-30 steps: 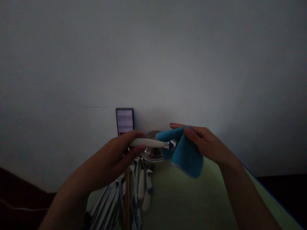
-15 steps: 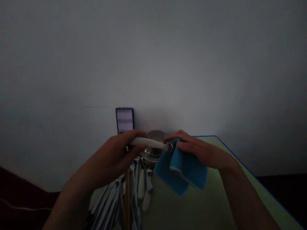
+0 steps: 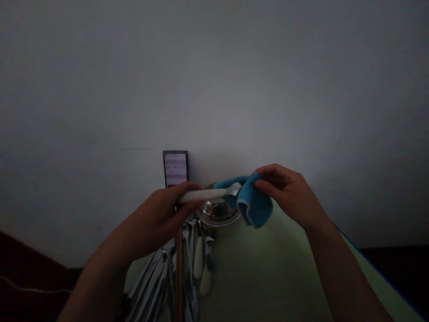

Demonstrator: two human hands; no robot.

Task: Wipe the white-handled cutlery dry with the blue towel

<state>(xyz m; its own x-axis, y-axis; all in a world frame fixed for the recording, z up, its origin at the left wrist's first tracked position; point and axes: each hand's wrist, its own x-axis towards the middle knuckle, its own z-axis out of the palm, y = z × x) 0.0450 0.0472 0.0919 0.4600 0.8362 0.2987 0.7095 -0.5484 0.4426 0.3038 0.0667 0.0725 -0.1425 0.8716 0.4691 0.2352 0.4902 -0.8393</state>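
Grips a white-handled utensil [image 3: 216, 193] at lower centre of the frame, with the left hand [image 3: 176, 201] closed on its handle [image 3: 203, 195]; pinches a blue cloth [image 3: 255, 205] in the right hand [image 3: 290, 188], at the metal end [image 3: 233, 189]; has cutlery [image 3: 150, 281] crowded at lower left of centre, room over green worktop [image 3: 261, 273] rightward to a blue edge [image 3: 375, 272], wall [image 3: 214, 80] behind.

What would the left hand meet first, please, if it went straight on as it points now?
Beyond the white-handled utensil it holds, the left hand would probably meet the blue cloth in the right hand; the shiny metal vessel seems to lie behind, though depth is unclear.
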